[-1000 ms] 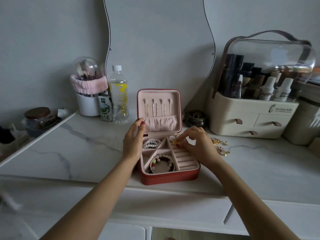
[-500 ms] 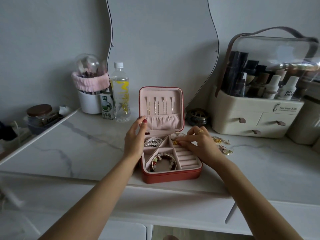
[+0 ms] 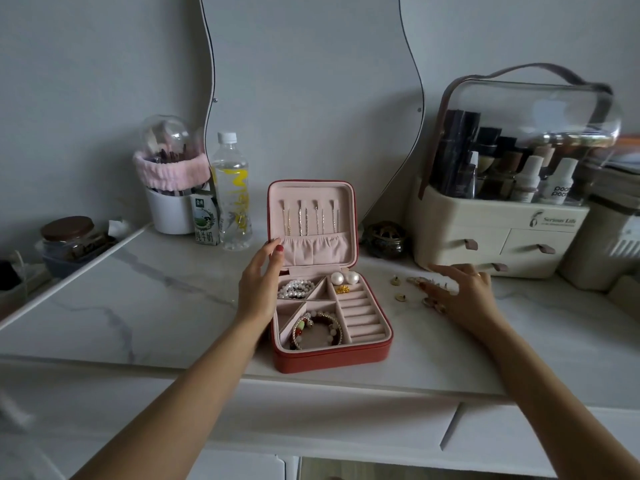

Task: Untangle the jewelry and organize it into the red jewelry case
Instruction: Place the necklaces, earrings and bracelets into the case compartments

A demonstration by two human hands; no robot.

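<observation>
Table (image 3: 138, 306), white marble: bears red jewelry case (image 3: 332, 358), lid upright. Left hand (image 3: 258, 289): fingers straight, touching case's left edge. Right hand (image 3: 460, 296): fingers spread, empty, over loose gold earrings (image 3: 401, 297) beside the case.

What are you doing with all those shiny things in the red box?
A person is sorting jewelry into an open red jewelry case on a marble counter. The left hand steadies the case beside its lid. The right hand reaches with spread fingers over loose gold earrings lying on the counter. Pearls and bracelets already sit in the compartments.
</observation>
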